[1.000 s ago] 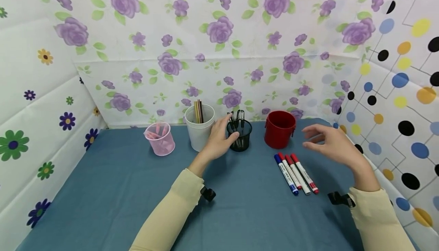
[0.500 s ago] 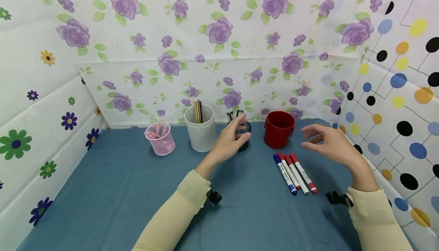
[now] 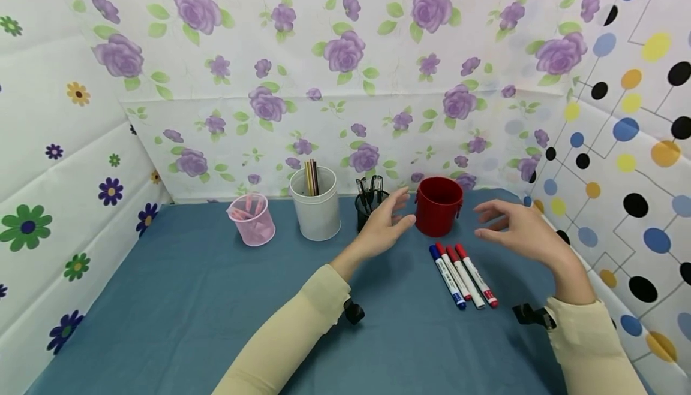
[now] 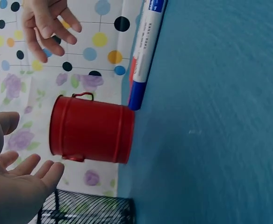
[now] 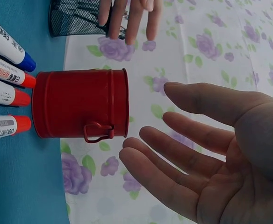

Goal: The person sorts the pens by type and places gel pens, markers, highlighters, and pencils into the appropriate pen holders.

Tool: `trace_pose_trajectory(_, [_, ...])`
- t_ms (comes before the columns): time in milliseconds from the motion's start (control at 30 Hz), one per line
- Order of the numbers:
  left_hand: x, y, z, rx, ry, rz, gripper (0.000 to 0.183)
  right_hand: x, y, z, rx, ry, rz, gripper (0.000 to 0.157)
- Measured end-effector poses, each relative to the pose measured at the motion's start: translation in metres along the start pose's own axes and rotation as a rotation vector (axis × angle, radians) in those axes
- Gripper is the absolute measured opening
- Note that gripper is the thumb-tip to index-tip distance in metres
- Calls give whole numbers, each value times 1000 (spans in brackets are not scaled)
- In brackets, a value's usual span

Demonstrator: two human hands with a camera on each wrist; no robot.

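A red metal bucket (image 3: 438, 208) with small side handles stands upright toward the back of the table. My left hand (image 3: 384, 227) hovers to its left, fingers spread and holding nothing, partly covering a black mesh pen cup (image 3: 363, 210) with black pens in it. On the bucket's other side my right hand (image 3: 513, 227) hangs in the air, fingers loosely bent around nothing. Several whiteboard markers lie side by side in front of the bucket, a blue marker (image 3: 447, 276) at the left and a red marker (image 3: 477, 275) at the right. In the right wrist view neither hand touches the bucket (image 5: 80, 103).
Left of the mesh cup stands a white bucket (image 3: 317, 215) holding several pencils (image 3: 312, 178). Farther left is a pink cup (image 3: 255, 227) with pink items inside. Patterned cloth walls rise behind and beside the blue tablecloth (image 3: 216, 299).
My left hand has moved right, from beside the white bucket past the mesh cup toward the red bucket. My right hand has stayed almost still.
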State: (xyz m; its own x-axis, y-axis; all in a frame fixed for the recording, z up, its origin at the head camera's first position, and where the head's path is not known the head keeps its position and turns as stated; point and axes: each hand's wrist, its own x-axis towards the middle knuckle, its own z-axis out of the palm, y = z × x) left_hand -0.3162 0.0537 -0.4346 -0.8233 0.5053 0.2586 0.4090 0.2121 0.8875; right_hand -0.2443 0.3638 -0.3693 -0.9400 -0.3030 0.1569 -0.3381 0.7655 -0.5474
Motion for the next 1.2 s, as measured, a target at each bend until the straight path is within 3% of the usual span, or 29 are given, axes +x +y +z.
trace_pose_trajectory(300, [9, 2, 20, 10, -16, 17, 71, 0, -3, 0, 3, -15, -8, 47])
trace_pose_trajectory(600, [25, -14, 34, -14, 19, -65, 73, -4, -7, -1, 1, -40, -9, 46])
trace_pose_trajectory(733, [33, -21, 37, -67, 27, -102, 74, -3, -9, 1, -11, -50, -19, 46])
trace_pose_trajectory(933, [43, -27, 40, -208, -16, -121, 75, -2, -10, 9, -9, -97, -12, 45])
trace_pose_trajectory(1200, [50, -36, 34, -235, -34, -176, 71, 5, -16, 23, 2, -183, -22, 42])
